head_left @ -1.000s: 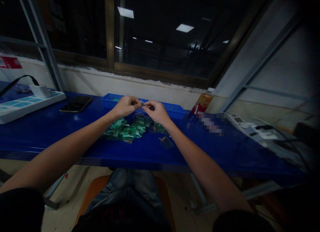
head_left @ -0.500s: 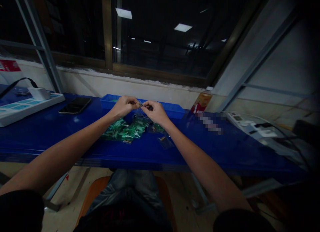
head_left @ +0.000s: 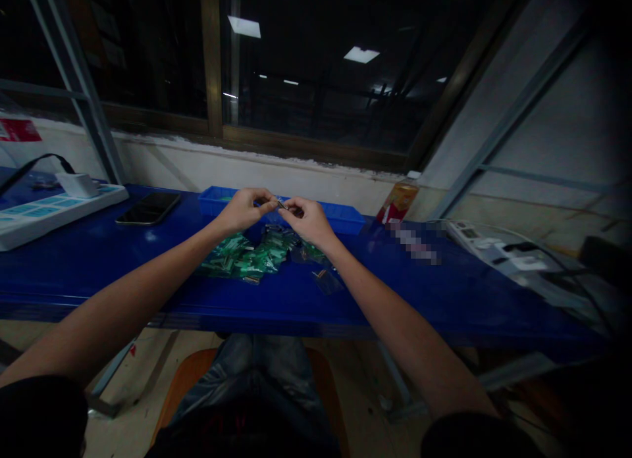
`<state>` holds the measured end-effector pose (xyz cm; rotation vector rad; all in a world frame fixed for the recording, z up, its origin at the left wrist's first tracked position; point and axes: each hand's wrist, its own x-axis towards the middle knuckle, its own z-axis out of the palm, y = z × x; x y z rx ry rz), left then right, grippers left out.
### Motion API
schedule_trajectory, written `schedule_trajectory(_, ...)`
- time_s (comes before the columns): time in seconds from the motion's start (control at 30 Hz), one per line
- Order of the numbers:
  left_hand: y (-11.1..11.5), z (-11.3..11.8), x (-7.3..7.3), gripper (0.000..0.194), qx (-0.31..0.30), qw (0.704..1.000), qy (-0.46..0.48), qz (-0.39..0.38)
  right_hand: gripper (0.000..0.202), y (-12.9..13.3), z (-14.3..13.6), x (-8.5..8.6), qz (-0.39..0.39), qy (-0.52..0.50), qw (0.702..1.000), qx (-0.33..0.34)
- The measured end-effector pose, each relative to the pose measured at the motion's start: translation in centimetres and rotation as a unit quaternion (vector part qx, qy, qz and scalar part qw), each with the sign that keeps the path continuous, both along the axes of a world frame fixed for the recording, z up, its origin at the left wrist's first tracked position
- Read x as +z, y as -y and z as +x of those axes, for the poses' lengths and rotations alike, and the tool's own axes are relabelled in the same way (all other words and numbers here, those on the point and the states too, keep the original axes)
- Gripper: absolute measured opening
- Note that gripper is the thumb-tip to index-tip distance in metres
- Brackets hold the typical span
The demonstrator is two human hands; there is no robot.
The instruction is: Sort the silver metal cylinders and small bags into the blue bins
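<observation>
My left hand (head_left: 244, 210) and my right hand (head_left: 310, 222) meet above the blue table, fingertips pinched together around something small and partly clear. It is too small and hidden to name. Below them lies a pile of small green packets (head_left: 247, 257), with darker clear packets (head_left: 279, 237) at its right side. One clear packet (head_left: 326, 280) with thin gold-coloured pieces lies apart, close to my right wrist. Behind my hands stands a long blue tray (head_left: 340, 214), partly hidden by them.
On the left are a phone (head_left: 149, 208) and a white power strip (head_left: 64, 211) with a plug. A bottle (head_left: 399, 201) stands at the back right. Cables and white devices (head_left: 503, 251) lie far right. The table's front edge (head_left: 276, 323) is near my lap.
The fingers of both hands have shifted slightly around the small thing between them. The packets and the tray have not moved.
</observation>
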<state>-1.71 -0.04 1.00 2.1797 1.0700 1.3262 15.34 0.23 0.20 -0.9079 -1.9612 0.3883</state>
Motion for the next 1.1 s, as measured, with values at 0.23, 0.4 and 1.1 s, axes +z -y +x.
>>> schedule_trajectory(0.23, 0.05, -0.21, 0.21, 0.017, 0.024, 0.999, 0.019, 0.023, 0.023, -0.22, 0.07, 0.16, -0.059, -0.095, 0.993, 0.029)
schedule_trajectory(0.4, -0.07, -0.27, 0.17, 0.019, 0.03, 0.999, -0.007, 0.037, 0.017, -0.26, -0.09, 0.14, -0.084, -0.128, 0.988, 0.027)
schedule_trajectory(1.1, 0.38, 0.26, -0.39, 0.022, 0.059, 0.997, -0.008, 0.059, 0.009, -0.09, -0.41, -0.75, 0.046, 0.008, 0.997, -0.069)
